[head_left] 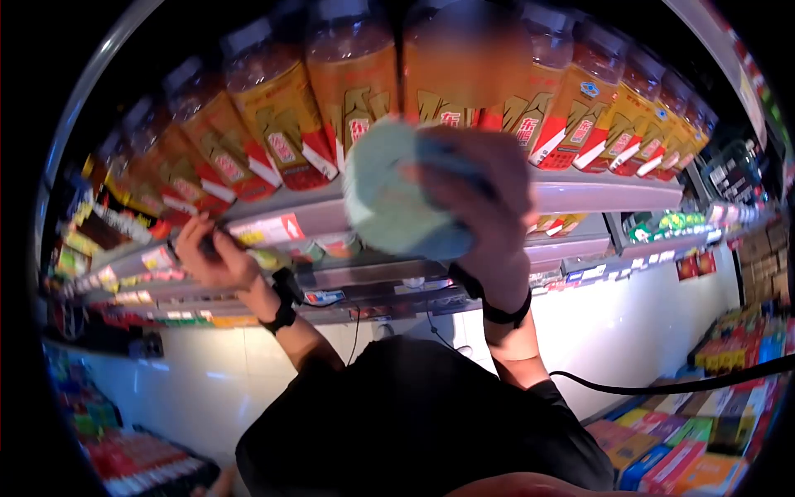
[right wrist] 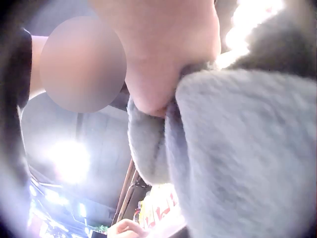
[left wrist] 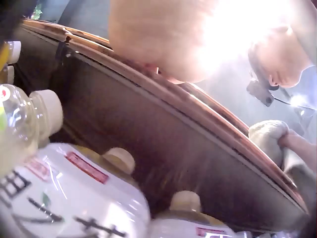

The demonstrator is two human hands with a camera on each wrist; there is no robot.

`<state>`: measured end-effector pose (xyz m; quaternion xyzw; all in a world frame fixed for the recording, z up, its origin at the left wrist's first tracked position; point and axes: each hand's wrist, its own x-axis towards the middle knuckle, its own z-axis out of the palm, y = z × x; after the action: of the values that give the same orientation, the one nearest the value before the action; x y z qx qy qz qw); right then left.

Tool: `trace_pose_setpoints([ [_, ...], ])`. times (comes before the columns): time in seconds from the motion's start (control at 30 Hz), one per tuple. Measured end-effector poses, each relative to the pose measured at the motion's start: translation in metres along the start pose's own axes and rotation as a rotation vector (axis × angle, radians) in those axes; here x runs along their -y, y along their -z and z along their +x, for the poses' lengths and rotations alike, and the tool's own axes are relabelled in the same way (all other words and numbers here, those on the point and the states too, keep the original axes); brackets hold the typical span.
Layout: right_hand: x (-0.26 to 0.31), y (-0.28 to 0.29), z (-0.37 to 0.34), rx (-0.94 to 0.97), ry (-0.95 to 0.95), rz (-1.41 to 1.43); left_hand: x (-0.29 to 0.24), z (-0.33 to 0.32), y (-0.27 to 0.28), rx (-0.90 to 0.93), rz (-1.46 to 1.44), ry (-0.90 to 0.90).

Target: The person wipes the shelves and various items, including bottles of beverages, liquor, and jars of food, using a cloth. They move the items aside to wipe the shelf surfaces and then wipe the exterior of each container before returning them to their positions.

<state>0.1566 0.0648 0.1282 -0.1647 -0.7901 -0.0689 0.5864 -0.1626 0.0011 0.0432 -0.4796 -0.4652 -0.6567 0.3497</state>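
Two bare hands at a store shelf. Right hand point(head_left: 489, 178) grips a pale grey-green, fluffy fabric cloth point(head_left: 389, 199), fingers curled round it; the head view blurs the exact finger placement. The right wrist view shows the cloth bunched in folds against the hand. Cloth is in front of the pinkish metal shelf edge point(head_left: 609, 195), overlapping the lower parts of the middle bottles from above; can't tell if it touches either. Left hand point(head_left: 217, 255) is off to the left near the same edge, fingers loosely bent and relaxed; contact with the edge unclear, dark patch at the palm too blurred to name. Behind the hands, a row of clear plastic bottles with orange-yellow and red labels point(head_left: 281, 137). Left wrist view: plastic bottles with white caps and white labels point(left wrist: 94, 193) below the left hand. Pale, shiny floor point(head_left: 617, 331) underneath.
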Motion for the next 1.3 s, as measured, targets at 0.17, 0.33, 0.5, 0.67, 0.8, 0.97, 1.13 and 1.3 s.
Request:
trace_pose_setpoints([
  [0.17, -0.023, 0.011, 0.012, -0.14, -0.033, -0.251, -0.085, -0.019, -0.035, -0.012, -0.047, 0.038],
  [0.33, -0.035, 0.033, -0.034, 0.06, 0.042, -0.015, -0.16, -0.049, -0.084, 0.261, -0.177, -0.125],
  [0.5, -0.056, 0.099, -0.008, -0.246, 0.006, -0.195, -0.214, -0.075, -0.134, 0.363, -0.19, -0.213],
  [0.67, -0.094, 0.126, -0.027, 0.033, -0.066, -0.364, -0.236, -0.083, -0.146, 0.382, -0.105, -0.174],
  [0.8, -0.101, 0.151, -0.05, 0.111, 0.041, -0.129, -0.225, -0.098, -0.159, 0.178, -0.093, -0.207],
  [0.97, -0.128, 0.168, -0.013, -0.238, -0.088, -0.344, -0.225, -0.105, -0.16, 0.115, -0.075, -0.158],
  [1.13, -0.123, 0.174, -0.051, 0.08, -0.019, -0.18, -0.229, -0.102, -0.155, 0.127, -0.098, -0.098],
  [1.3, -0.137, 0.199, -0.043, -0.186, 0.017, -0.32, -0.219, -0.111, -0.156, 0.081, -0.061, -0.167],
])
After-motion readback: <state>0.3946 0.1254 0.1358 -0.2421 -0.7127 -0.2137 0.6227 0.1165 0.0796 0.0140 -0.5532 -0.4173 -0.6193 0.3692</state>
